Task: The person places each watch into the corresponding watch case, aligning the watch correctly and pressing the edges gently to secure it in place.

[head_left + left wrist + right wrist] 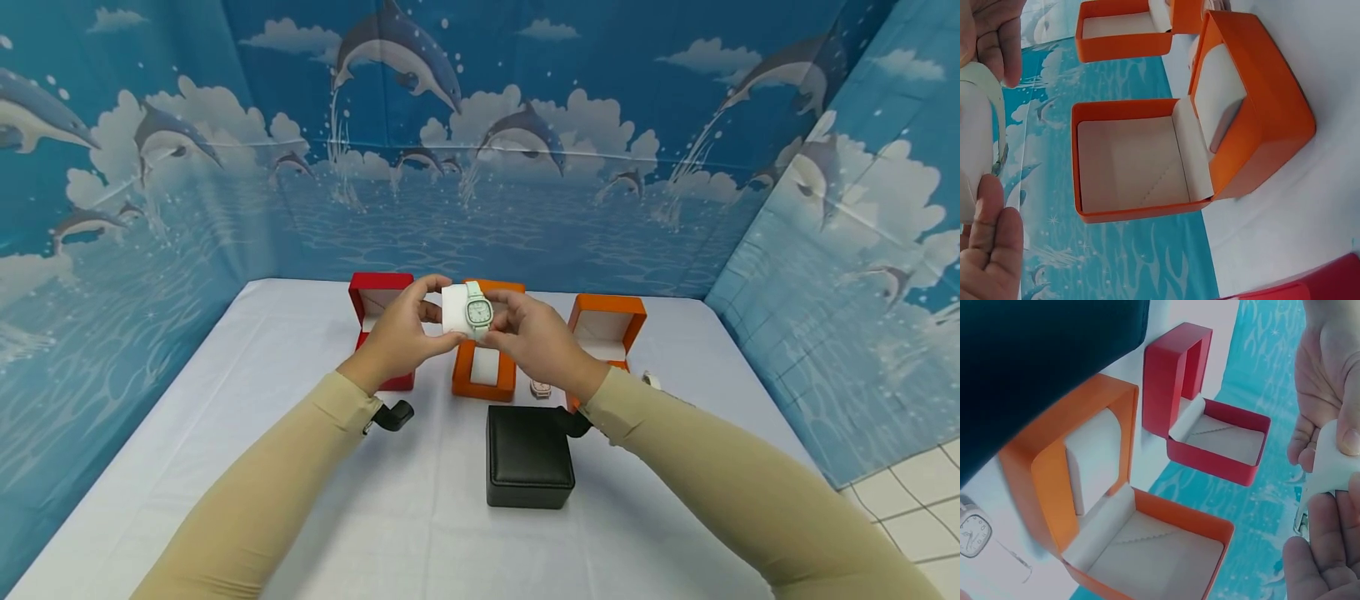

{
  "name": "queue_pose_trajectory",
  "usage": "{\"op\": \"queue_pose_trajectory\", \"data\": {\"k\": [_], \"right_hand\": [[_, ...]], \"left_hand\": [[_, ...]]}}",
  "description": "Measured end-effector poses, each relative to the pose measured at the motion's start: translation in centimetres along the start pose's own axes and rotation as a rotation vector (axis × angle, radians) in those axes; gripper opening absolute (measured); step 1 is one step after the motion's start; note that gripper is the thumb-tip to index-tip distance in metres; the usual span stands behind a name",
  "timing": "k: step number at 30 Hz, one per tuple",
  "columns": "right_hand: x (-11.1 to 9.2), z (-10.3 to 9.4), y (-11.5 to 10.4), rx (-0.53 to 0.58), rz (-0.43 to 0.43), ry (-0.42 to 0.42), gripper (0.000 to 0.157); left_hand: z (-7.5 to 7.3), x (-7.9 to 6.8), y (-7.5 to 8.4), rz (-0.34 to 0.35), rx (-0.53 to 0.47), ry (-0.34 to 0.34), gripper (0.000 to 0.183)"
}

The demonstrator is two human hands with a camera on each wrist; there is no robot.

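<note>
Over the middle of the table, both hands hold up a white cushion [453, 310] with a pale green watch [478, 312] around it, the square dial facing the head camera. My left hand [401, 333] grips the cushion's left end between thumb and fingers. At the watch side, my right hand [538, 337] pinches with thumb and fingers. In the right wrist view the cushion [1329, 462] sits between both hands' fingers. Below them stands an open orange box [483, 392] with its own white cushion [485, 367]. Partly behind my left hand is an open red box [382, 282].
A second open orange box [607, 312] stands at the right, partly hidden by my right arm. A closed black box [528, 454] is nearest me. A pink watch [540, 389] lies beside the middle box, and a white watch [651, 380] lies farther right.
</note>
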State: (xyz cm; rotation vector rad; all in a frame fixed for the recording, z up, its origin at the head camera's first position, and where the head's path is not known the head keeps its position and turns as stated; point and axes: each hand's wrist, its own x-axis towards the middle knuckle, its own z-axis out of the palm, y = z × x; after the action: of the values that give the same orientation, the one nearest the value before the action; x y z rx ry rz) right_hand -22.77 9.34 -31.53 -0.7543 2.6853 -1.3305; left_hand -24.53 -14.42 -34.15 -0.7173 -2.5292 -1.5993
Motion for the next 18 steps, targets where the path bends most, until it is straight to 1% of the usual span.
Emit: {"op": "queue_pose_trajectory", "data": {"k": [4, 9, 13, 18], "right_hand": [[-0.15, -0.01, 0.02, -0.006, 0.001, 0.003, 0.063], [-0.28, 0.02, 0.17, -0.016, -0.017, 0.008, 0.065], [-0.31, 0.06, 0.2, -0.023, -0.028, 0.019, 0.064], [-0.26, 0.08, 0.21, -0.015, -0.011, 0.025, 0.065]], "left_hand": [[0.19, -0.09, -0.17, 0.014, 0.004, 0.015, 0.069], [0.5, -0.22, -0.26, 0.004, 0.017, 0.023, 0.067], [0.7, -0.2, -0.32, -0.007, 0.013, 0.032, 0.067], [0.79, -0.1, -0.35, -0.005, 0.0, 0.035, 0.069]]}}
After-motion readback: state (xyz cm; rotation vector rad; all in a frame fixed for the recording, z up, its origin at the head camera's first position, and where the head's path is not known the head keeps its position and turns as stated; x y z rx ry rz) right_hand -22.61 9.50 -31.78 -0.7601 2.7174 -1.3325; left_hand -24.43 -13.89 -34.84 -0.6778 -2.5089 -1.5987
